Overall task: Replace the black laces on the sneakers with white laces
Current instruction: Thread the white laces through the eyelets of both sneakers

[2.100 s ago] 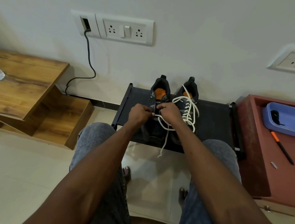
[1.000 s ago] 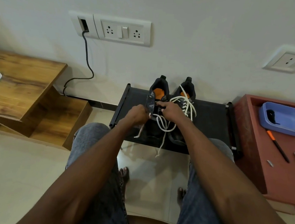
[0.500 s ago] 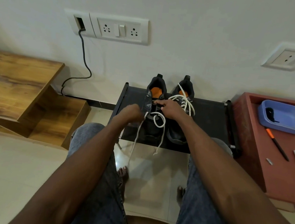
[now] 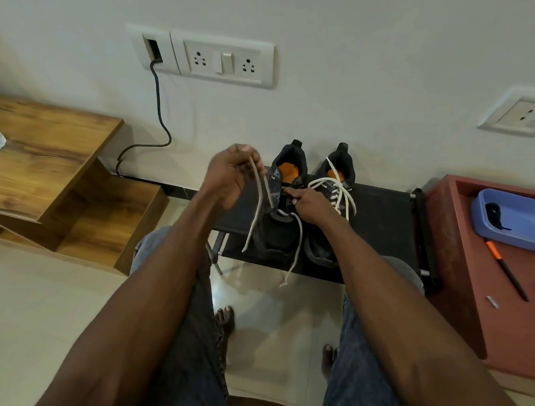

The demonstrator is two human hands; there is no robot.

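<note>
In the head view, two dark sneakers (image 4: 285, 204) are seen side by side on a low black bench (image 4: 384, 222) against the wall. A white lace (image 4: 258, 198) is pinched in the curled fingers of the raised left hand (image 4: 229, 177), from which it hangs toward the left sneaker; its other end dangles over the bench edge. The right hand (image 4: 308, 203) is curled at that sneaker's eyelets, but what it grips cannot be told. The right sneaker (image 4: 332, 205) is already laced in white.
</note>
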